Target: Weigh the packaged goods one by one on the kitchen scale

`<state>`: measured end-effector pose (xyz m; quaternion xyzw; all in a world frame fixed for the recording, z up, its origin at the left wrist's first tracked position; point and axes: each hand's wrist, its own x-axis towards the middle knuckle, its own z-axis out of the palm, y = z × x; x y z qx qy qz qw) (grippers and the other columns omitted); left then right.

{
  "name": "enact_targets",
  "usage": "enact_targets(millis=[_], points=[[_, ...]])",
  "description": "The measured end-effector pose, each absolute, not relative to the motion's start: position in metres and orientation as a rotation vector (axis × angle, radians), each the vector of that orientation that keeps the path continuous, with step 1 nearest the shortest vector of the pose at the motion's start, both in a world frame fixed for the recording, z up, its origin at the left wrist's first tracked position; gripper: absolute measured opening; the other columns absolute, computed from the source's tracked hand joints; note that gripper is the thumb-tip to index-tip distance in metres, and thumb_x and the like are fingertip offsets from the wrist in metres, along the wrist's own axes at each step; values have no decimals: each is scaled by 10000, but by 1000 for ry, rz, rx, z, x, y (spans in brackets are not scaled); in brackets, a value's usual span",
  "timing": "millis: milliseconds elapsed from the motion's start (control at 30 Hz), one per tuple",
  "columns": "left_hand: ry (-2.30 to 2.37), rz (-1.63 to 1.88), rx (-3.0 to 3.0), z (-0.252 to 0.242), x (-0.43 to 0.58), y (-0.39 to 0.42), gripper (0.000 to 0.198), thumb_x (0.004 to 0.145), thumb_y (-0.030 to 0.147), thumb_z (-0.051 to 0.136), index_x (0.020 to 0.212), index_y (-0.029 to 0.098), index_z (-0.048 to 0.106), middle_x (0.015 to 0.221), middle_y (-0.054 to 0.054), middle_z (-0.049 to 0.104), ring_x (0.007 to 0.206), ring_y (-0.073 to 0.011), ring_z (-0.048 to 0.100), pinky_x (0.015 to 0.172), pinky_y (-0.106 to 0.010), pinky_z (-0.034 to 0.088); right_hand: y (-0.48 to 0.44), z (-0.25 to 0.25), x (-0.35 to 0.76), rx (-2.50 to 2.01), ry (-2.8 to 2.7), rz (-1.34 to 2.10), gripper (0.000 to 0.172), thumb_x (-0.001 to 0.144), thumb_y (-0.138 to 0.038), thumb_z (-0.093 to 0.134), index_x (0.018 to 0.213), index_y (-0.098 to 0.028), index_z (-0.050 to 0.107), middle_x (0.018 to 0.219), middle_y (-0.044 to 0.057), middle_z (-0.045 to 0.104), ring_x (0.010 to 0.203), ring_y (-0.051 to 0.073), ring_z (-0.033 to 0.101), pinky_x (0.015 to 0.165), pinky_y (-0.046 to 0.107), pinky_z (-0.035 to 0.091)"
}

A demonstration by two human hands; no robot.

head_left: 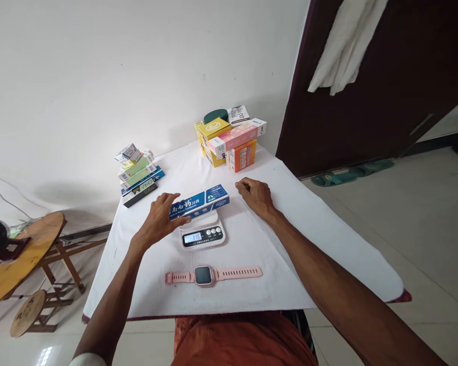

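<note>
A blue and white toothpaste box [198, 202] lies across the white pan of a digital kitchen scale [213, 239], whose lit display seems to read 116. My left hand [161, 218] grips the box's left end, thumb along the near side and fingers over the far side. To the right of the box, my right hand [256, 194] rests on the white cloth, its fingers curled in and nothing visible in them. Nearer to me, a pink smartwatch [203, 275] is laid out flat with its strap stretched sideways.
Several small boxes [139, 170] are stacked at the table's back left. Farther back, yellow boxes [213, 129], a pink box [238, 136] and an orange box [242, 155] stand together by the wall. A wooden stool [28, 312] is on the floor at left, green slippers [334, 179] at right.
</note>
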<state>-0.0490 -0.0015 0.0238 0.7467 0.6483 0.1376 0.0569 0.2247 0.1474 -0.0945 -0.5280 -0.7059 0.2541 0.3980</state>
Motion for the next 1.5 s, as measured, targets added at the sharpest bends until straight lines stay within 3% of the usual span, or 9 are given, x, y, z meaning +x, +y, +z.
enact_targets(millis=[167, 367, 633, 867, 1133, 1500], points=[[1954, 299, 2276, 8, -45, 11, 454, 887, 415, 718, 1284, 231, 597, 1204, -99, 668, 1105, -301, 645, 961, -462, 504, 148, -94, 224, -1333, -1799, 638, 304, 949, -394, 490, 784, -213, 670, 753, 40, 721, 689, 177, 595, 693, 291, 386], [1949, 536, 2279, 37, -52, 30, 487, 872, 509, 696, 1244, 208, 609, 1159, -88, 691, 1037, -275, 662, 913, -411, 536, 148, -93, 224, -1341, -1787, 639, 296, 949, -375, 486, 758, -220, 652, 727, 31, 699, 673, 176, 574, 675, 286, 362], [2059, 661, 2417, 114, -2, 168, 564, 834, 517, 702, 1274, 173, 629, 1254, -121, 675, 1131, -296, 630, 991, -408, 510, 147, -93, 224, -1333, -1796, 610, 287, 954, -346, 482, 727, -224, 608, 730, 39, 697, 678, 180, 576, 658, 285, 346], [1983, 451, 2491, 107, 60, 259, 483, 844, 435, 705, 1252, 185, 636, 1242, -124, 677, 1116, -298, 644, 940, -397, 506, 149, -96, 224, -1335, -1825, 576, 290, 967, -330, 481, 720, -229, 596, 754, 47, 712, 703, 187, 595, 662, 285, 358], [1972, 263, 2610, 101, 71, 265, 546, 822, 475, 762, 1265, 196, 605, 1301, -173, 623, 1232, -370, 574, 1015, -513, 446, 148, -99, 224, -1322, -1824, 608, 301, 987, -351, 456, 744, -233, 587, 781, 59, 717, 726, 198, 600, 685, 293, 370], [1961, 462, 2598, 98, 68, 231, 762, 841, 512, 763, 1469, 220, 444, 1403, -194, 527, 1290, -396, 491, 1060, -559, 392, 147, -98, 226, -1306, -1813, 609, 308, 935, -399, 461, 695, -243, 574, 720, 48, 701, 677, 192, 585, 650, 291, 376]])
